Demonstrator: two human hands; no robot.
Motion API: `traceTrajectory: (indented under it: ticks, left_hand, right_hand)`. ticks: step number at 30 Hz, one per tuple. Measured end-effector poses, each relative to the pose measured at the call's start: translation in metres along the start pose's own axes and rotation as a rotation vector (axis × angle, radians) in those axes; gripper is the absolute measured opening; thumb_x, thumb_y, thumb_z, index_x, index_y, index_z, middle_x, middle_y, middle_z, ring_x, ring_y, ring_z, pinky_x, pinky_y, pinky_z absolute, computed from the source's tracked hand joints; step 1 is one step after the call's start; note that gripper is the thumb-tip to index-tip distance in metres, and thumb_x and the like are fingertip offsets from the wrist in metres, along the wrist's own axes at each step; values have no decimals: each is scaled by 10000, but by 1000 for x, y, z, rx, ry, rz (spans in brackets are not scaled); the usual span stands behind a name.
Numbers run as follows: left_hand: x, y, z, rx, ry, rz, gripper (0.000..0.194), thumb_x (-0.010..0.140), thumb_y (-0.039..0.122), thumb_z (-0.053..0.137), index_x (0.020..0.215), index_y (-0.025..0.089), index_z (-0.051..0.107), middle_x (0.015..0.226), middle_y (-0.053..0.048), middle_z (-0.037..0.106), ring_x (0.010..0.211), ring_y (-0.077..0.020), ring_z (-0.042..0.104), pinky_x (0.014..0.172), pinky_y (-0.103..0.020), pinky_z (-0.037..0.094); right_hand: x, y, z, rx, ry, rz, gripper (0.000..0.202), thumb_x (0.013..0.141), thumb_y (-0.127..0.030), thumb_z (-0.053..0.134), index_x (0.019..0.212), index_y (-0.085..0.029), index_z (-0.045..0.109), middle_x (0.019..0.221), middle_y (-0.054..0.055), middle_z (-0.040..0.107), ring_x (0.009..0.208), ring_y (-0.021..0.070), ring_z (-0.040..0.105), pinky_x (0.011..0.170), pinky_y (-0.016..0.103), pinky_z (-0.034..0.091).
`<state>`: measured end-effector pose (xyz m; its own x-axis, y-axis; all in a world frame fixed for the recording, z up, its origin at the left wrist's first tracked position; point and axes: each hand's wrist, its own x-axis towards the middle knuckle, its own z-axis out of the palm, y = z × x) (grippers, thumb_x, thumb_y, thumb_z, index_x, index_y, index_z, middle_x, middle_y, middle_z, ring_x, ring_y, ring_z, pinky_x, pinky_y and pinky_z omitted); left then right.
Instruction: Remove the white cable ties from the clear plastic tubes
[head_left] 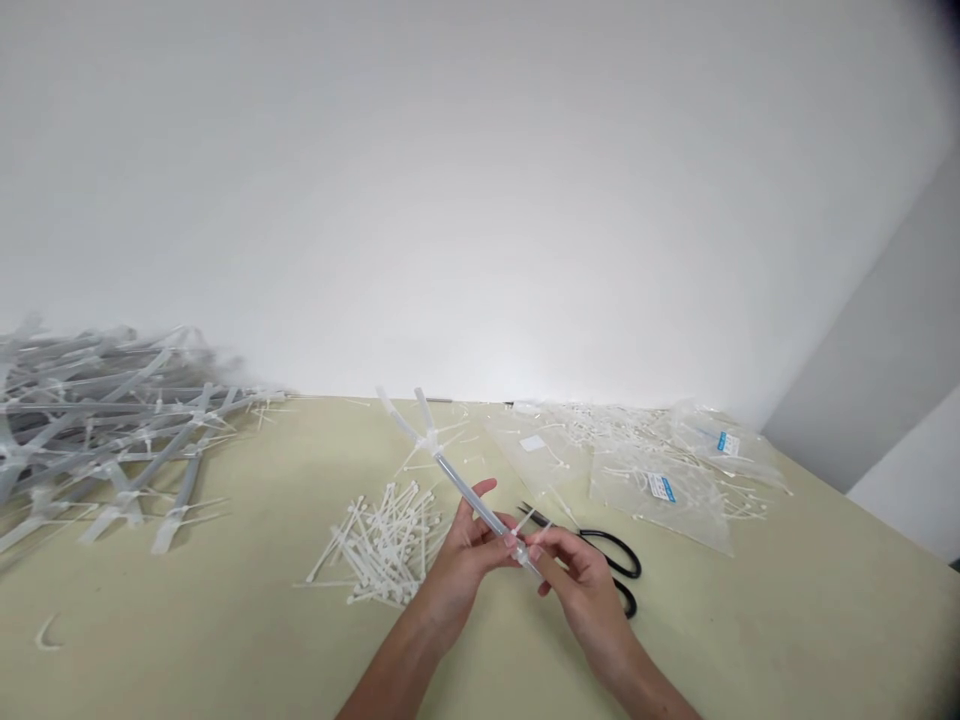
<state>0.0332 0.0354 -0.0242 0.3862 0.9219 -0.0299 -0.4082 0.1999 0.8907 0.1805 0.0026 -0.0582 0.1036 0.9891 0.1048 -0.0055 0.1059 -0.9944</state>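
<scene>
A grey tube (471, 495) in a clear sleeve slants between my hands, its far end split into two clear tails with white cable ties around the neck. My left hand (469, 550) is closed around the tube near its lower end, thumb on top. At that near end my right hand (574, 570) pinches with thumb and fingers, where a white cable tie (523, 525) sits around the tube. Black-handled scissors (619, 555) lie on the table just behind my right hand, partly hidden by it. Left of my left hand is a heap of loose white cable ties (390, 545).
A large pile of similar sleeved grey tubes (97, 430) covers the left side. Clear plastic bags (652, 490) with blue-and-white labels lie at the right back, with more cable ties (600, 425) around them. A curved white scrap (49, 632) lies front left. A white wall (480, 200) bounds the table's back.
</scene>
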Motion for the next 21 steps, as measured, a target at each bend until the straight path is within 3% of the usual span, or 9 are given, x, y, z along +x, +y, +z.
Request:
traceTrajectory:
  ticks: [7, 17, 21]
  left_hand:
    - [0, -4, -3, -43, -30, 42, 645, 749, 164, 649, 1279, 302, 306, 868, 5, 546, 814, -180, 579, 799, -395, 464]
    - [-1, -5, -4, -45, -26, 73, 650, 745, 150, 638, 1287, 273, 300, 870, -7, 525, 761, -168, 558, 721, -361, 469]
    - [-4, 2, -4, -37, -32, 57, 642, 749, 124, 604, 1298, 278, 311, 842, 3, 530, 709, -142, 543, 675, -312, 441]
  right_hand:
    - [2, 3, 1, -3, -11, -16, 287, 756, -475, 643, 778, -189, 640, 820, 64, 629, 710, 183, 527, 541, 265, 441]
    - [2, 12, 1, 122, -83, -36, 223, 780, -418, 621, 793, -198, 655, 807, 33, 608, 717, 173, 497, 558, 254, 448]
    - [6, 21, -4, 118, -2, 21, 301, 796, -457, 590, 942, -202, 655, 720, 15, 597, 640, 160, 515, 559, 262, 436]
